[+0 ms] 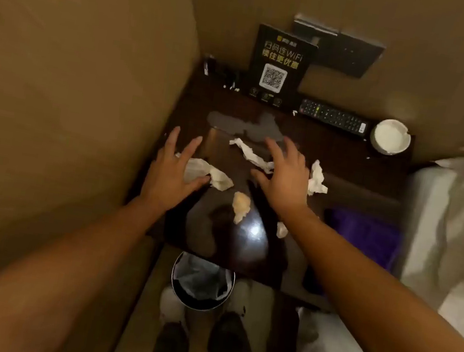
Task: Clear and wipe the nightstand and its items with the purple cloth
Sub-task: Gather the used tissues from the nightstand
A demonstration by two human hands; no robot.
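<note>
2 spread, empty hands, left (172, 171) and right (283, 176), hover over crumpled tissues (253, 158); gather them together, then drop into the bin (202, 284) below.

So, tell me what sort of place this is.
Most likely a hotel guest room, at the bedside. A WiFi QR-code sign stands on the dark nightstand beside a TV remote and ashtray, with white bedding alongside.

Crumpled tissues (253, 156) seemingly litter the nightstand (347, 160) centre.
</note>
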